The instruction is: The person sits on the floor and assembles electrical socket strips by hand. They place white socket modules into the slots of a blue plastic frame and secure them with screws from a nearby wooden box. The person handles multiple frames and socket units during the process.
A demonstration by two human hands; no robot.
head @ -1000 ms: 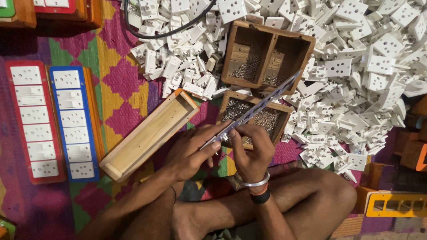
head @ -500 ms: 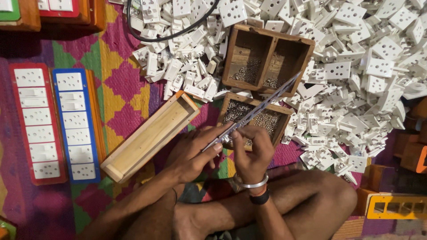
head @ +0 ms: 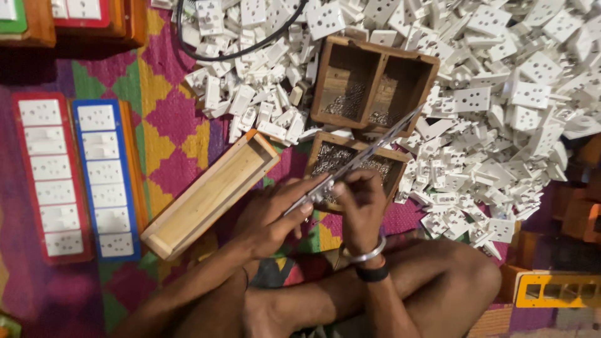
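head view: a long metal strip (head: 360, 159) is held at its near end by both hands, slanting up and away over a small wooden box of screws (head: 350, 166). the left hand (head: 272, 216) is placed under the strip's lower end, fingers curled shut around it. the right hand (head: 357, 206) is closed over the strip from above, fingertips pinched on it. a two-compartment wooden box (head: 372, 84) is seen just beyond, ringed by a pile of white socket parts (head: 501, 94). an open, long wooden tray (head: 210, 194) lies to the left on a patterned mat (head: 166, 138). two framed switch panels, red (head: 47, 172) and blue (head: 106, 175), lie further left.
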